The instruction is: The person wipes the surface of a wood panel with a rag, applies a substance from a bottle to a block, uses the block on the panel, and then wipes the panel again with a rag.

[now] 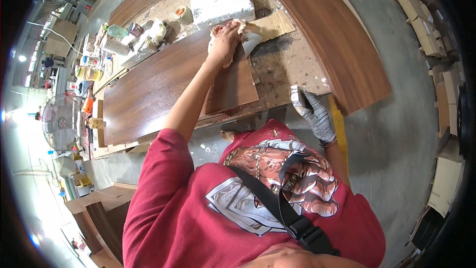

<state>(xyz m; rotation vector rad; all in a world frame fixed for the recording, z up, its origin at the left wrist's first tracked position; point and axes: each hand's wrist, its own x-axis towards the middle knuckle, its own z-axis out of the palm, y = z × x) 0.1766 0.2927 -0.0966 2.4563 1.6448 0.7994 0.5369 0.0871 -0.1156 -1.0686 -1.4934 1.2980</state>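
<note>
My left hand (pixel 225 45) is bare and reaches to the far right corner of a dark brown wood-grain panel (pixel 158 82). Its fingers are closed over a crumpled pale rag (pixel 240 25), pressed against the panel's far edge. Part of the rag hangs below the hand. In a grey glove, my right hand (pixel 320 121) is by the bench's front edge, its fingers around a small white block (pixel 296 96) with dark marks. What that block is, I cannot make out. Another brown panel (pixel 337 39), with a curved look, lies to the right of that hand.
A paint-spattered white box (pixel 222 6) and a roll of tape (pixel 183 14) stand at the back of the stained workbench (pixel 282 64). Bottles and bagged items (pixel 144 37) crowd its left side. A fan (pixel 59 121) stands far left; cartons (pixel 421 30) line the right.
</note>
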